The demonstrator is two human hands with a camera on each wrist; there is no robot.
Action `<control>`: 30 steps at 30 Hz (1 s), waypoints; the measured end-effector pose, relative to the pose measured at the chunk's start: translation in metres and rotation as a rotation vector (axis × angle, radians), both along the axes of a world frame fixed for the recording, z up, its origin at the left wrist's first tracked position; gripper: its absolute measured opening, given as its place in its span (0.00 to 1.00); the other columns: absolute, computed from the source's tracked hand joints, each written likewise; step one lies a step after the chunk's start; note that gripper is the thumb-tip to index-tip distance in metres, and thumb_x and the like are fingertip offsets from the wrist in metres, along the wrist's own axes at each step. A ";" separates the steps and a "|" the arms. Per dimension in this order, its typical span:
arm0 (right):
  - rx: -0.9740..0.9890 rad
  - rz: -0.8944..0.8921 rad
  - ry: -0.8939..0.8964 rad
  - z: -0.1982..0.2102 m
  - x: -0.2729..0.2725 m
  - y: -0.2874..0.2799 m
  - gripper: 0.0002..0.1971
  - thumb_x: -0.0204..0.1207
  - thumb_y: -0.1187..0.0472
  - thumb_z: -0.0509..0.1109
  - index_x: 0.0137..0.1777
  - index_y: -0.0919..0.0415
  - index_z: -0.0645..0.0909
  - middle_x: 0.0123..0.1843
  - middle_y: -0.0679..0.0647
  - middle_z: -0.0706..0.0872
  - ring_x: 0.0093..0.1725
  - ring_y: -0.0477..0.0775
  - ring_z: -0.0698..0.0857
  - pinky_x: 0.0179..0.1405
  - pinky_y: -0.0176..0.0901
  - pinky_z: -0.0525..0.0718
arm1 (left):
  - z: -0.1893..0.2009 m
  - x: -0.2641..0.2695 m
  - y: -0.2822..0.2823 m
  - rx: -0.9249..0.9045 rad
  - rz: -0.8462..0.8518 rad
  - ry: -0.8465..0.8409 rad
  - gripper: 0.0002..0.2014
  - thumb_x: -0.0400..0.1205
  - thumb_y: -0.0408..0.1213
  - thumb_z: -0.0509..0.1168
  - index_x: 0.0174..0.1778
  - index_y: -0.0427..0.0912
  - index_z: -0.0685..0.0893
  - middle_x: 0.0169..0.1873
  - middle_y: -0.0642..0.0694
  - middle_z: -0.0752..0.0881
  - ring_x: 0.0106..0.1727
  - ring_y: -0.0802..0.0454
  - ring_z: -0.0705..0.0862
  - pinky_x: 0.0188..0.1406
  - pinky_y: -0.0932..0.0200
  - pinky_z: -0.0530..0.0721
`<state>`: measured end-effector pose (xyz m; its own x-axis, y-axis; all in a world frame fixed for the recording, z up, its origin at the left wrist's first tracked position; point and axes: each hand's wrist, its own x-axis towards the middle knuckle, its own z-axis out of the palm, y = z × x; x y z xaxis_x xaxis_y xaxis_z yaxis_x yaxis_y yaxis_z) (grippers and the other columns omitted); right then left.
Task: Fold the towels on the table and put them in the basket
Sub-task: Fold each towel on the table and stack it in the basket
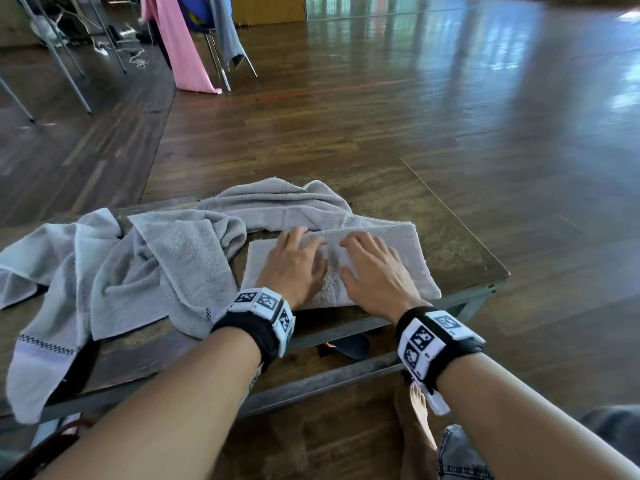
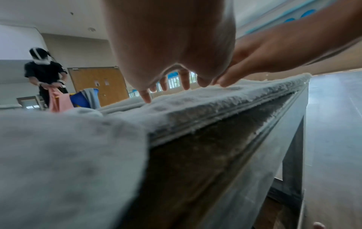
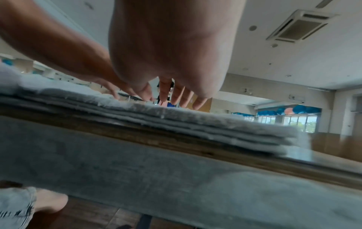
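Note:
A folded grey towel (image 1: 408,247) lies flat in layers near the front right of the low wooden table (image 1: 457,237). My left hand (image 1: 294,261) and right hand (image 1: 374,268) rest side by side on top of it, fingers straight and spread, palms down. The wrist views show the folded grey towel (image 2: 205,105) (image 3: 225,127) as a stack of layers at the table's edge, with my left hand (image 2: 166,86) and right hand (image 3: 176,99) touching its top. Several loose grey towels (image 1: 166,268) lie crumpled to the left. No basket is in view.
One loose towel (image 1: 38,368) hangs over the table's front left edge. Chairs draped with pink cloth (image 1: 180,46) and grey cloth stand on the wooden floor at the back left. Another person (image 2: 45,74) stands far off. My bare foot (image 1: 419,427) is under the table's front.

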<state>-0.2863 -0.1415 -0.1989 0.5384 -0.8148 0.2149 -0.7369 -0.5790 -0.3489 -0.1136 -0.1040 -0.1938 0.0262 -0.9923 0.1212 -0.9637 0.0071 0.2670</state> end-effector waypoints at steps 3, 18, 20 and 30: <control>0.066 0.038 0.105 -0.011 0.015 -0.003 0.30 0.87 0.55 0.56 0.89 0.56 0.59 0.91 0.49 0.58 0.90 0.50 0.53 0.88 0.53 0.51 | -0.020 -0.013 -0.009 0.181 0.016 0.018 0.28 0.91 0.49 0.48 0.88 0.49 0.52 0.88 0.49 0.45 0.88 0.45 0.45 0.86 0.39 0.51; 0.186 -0.089 0.194 -0.027 -0.001 -0.012 0.36 0.86 0.35 0.47 0.91 0.43 0.43 0.91 0.38 0.38 0.90 0.45 0.35 0.89 0.53 0.39 | -0.043 0.014 0.003 0.204 0.133 -0.051 0.34 0.82 0.70 0.35 0.85 0.67 0.38 0.88 0.55 0.38 0.88 0.51 0.38 0.87 0.44 0.39; 0.192 -0.112 0.193 -0.028 -0.004 -0.012 0.37 0.85 0.32 0.47 0.91 0.42 0.41 0.91 0.38 0.36 0.90 0.45 0.35 0.89 0.53 0.39 | -0.043 0.018 0.005 0.201 0.150 -0.053 0.35 0.81 0.72 0.34 0.85 0.67 0.38 0.88 0.55 0.38 0.88 0.51 0.38 0.87 0.44 0.39; 0.218 -0.181 0.198 -0.029 -0.021 -0.018 0.40 0.83 0.27 0.44 0.90 0.40 0.37 0.91 0.39 0.34 0.89 0.43 0.33 0.89 0.51 0.38 | -0.041 0.033 0.013 0.227 0.215 -0.062 0.41 0.78 0.76 0.32 0.86 0.64 0.38 0.87 0.54 0.37 0.88 0.50 0.38 0.87 0.46 0.38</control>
<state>-0.3077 -0.1593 -0.2276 0.3945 -0.9163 -0.0691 -0.8867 -0.3599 -0.2902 -0.0808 -0.0913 -0.2344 0.2375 -0.9667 -0.0949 -0.9512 -0.2513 0.1793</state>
